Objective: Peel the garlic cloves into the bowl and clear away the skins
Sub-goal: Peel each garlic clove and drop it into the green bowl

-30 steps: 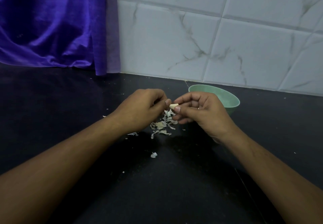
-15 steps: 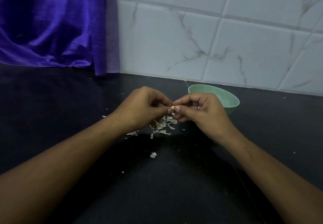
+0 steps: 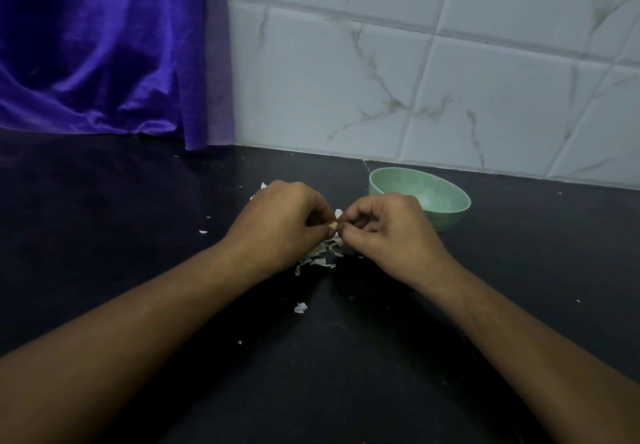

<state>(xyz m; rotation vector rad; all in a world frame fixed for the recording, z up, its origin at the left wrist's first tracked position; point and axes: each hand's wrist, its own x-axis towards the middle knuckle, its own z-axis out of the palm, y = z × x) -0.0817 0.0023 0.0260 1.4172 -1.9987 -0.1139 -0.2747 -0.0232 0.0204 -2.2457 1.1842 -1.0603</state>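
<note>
A small pale garlic clove (image 3: 334,225) is pinched between the fingertips of my left hand (image 3: 284,225) and my right hand (image 3: 388,229), held just above the black counter. Both hands have curled fingers and meet at the clove, which is mostly hidden by them. Directly under the hands lies a pile of white garlic skins (image 3: 320,255). A pale green bowl (image 3: 450,209) stands behind my right hand, near the wall; its inside is dim and partly hidden by my knuckles.
Loose skin scraps (image 3: 300,307) dot the black counter (image 3: 138,235) in front of and left of the pile. A purple curtain (image 3: 104,48) hangs at the back left. White marble-look tiles (image 3: 415,80) form the back wall.
Both hands have closed in tighter round the clove, so less of it shows. The bowl and the skin pile lie where they were.
</note>
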